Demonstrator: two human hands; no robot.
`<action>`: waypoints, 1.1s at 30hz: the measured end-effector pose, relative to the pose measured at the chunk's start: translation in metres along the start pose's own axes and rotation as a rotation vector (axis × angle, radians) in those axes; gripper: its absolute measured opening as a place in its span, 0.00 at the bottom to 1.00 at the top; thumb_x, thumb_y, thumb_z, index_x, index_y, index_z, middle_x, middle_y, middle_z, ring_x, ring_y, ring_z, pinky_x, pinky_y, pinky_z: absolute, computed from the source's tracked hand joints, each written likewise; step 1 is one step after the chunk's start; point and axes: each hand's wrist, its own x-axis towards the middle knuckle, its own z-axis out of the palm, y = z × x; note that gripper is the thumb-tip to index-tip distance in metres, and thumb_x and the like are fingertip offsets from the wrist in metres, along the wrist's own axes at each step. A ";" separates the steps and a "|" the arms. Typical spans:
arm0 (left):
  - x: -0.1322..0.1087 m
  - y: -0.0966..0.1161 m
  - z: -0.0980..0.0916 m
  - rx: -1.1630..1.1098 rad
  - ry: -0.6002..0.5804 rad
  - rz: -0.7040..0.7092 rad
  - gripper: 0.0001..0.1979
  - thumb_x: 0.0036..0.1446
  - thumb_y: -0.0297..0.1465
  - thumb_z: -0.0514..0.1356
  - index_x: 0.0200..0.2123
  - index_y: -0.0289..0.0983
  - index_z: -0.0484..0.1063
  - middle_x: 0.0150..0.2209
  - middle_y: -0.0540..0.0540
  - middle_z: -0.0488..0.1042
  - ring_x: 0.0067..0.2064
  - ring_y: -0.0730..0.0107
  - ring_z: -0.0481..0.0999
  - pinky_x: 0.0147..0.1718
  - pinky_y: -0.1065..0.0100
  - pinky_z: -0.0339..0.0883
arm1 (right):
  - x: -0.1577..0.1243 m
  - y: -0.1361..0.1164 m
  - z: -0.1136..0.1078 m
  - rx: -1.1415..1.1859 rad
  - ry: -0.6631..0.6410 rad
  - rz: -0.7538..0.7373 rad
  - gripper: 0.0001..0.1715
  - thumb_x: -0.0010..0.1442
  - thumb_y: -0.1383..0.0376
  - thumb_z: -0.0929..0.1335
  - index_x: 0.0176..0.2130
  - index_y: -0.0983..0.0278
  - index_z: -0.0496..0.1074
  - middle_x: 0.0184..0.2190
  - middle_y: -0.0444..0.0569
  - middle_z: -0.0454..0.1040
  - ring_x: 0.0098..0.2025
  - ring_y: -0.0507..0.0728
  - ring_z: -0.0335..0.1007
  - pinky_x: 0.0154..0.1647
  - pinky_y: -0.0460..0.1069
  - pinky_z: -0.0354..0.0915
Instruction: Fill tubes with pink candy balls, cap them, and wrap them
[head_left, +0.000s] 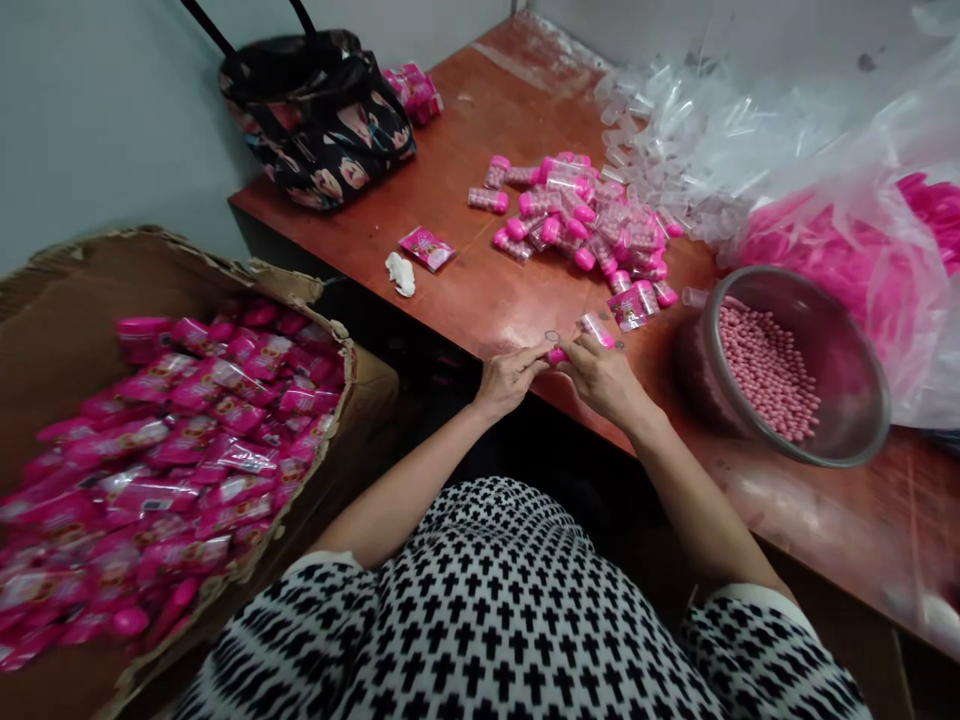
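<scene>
My left hand (508,376) and my right hand (602,378) meet at the front edge of the reddish wooden table (465,170). Both pinch a small clear vial with a pink cap (581,337); the right fingers hold the tube, the left fingers grip the pink cap end. Just beyond lies a pile of filled pink-capped vials (581,215). A metal bowl (847,370) of small pink beads (765,368) stands to the right of my right hand.
A cardboard box (90,280) at my left holds several pink sachets (172,460). A dark floral bag (319,115) sits at the table's far left. Clear bags of empty vials (697,130) and pink caps (847,250) lie behind the bowl. One sachet (426,247) and a white wad (401,273) lie loose.
</scene>
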 end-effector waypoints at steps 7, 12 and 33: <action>-0.001 -0.002 0.002 0.021 0.012 0.037 0.15 0.59 0.34 0.55 0.48 0.42 0.73 0.44 0.47 0.78 0.41 0.68 0.78 0.43 0.68 0.70 | 0.001 -0.013 -0.006 -0.177 -0.087 -0.009 0.17 0.65 0.65 0.57 0.49 0.68 0.68 0.37 0.57 0.70 0.33 0.57 0.64 0.29 0.48 0.59; 0.001 -0.005 0.004 0.067 0.017 0.054 0.16 0.59 0.34 0.54 0.49 0.40 0.73 0.44 0.45 0.78 0.42 0.66 0.78 0.43 0.68 0.70 | 0.013 -0.017 -0.015 -0.180 -0.177 -0.024 0.16 0.63 0.69 0.58 0.46 0.70 0.70 0.39 0.60 0.70 0.33 0.57 0.65 0.31 0.49 0.60; 0.028 0.011 0.011 0.435 0.052 -0.078 0.06 0.56 0.34 0.56 0.33 0.38 0.70 0.33 0.42 0.73 0.40 0.59 0.72 0.38 0.63 0.65 | 0.020 0.096 0.003 0.076 0.270 0.905 0.23 0.56 0.63 0.63 0.51 0.68 0.66 0.46 0.63 0.72 0.48 0.67 0.68 0.46 0.61 0.63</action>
